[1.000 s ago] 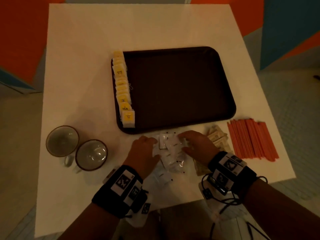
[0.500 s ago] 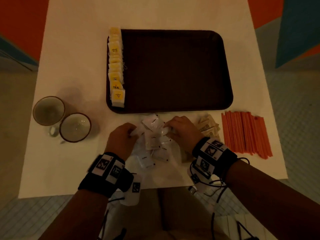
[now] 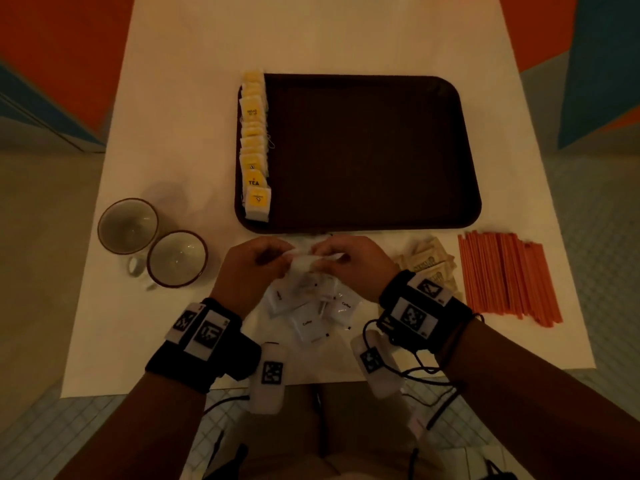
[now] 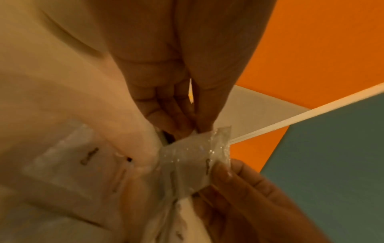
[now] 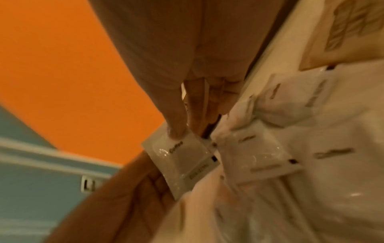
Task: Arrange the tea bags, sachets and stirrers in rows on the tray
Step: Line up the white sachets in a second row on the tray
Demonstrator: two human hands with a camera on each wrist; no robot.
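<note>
A dark brown tray [image 3: 381,150] lies mid-table with a row of yellow tea bags [image 3: 254,147] along its left edge. Just in front of it, my left hand [image 3: 256,261] and right hand [image 3: 343,261] together pinch a white coffee sachet [image 3: 306,263] lifted above a loose pile of white sachets [image 3: 311,306]. The held sachet [image 4: 193,157] shows between both sets of fingers in the left wrist view, and as a sachet marked "Coffee" [image 5: 182,161] in the right wrist view. Brown sachets [image 3: 427,261] and orange stirrers [image 3: 505,275] lie to the right.
Two empty mugs [image 3: 152,244] stand left of my hands. The white table [image 3: 173,98] ends close behind my wrists and drops to tiled floor. Orange and teal panels surround it.
Both hands have come off the sachet pile and lifted one white sachet between them. The head view has shifted, so the tray sits higher in frame.
</note>
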